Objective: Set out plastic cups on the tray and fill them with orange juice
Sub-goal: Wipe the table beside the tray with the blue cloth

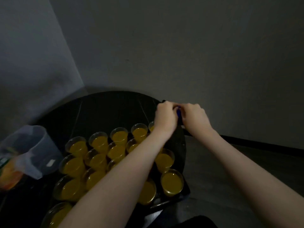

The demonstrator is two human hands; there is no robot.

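Several clear plastic cups point(171, 182) filled with orange juice stand close together on a dark tray point(186, 191) on the round black table point(107, 109). Both my arms reach over the cups to the table's far right edge. There my left hand point(165, 116) and my right hand point(195, 117) meet, fingers curled round a small dark object with a blue part point(178, 112). The hands hide most of that object, so what it is stays unclear.
A clear plastic jug point(35, 150) stands at the left of the table, with a juice carton point(8, 171) in front of it at the frame's left edge. Grey walls meet in a corner behind the table. Dark floor lies to the right.
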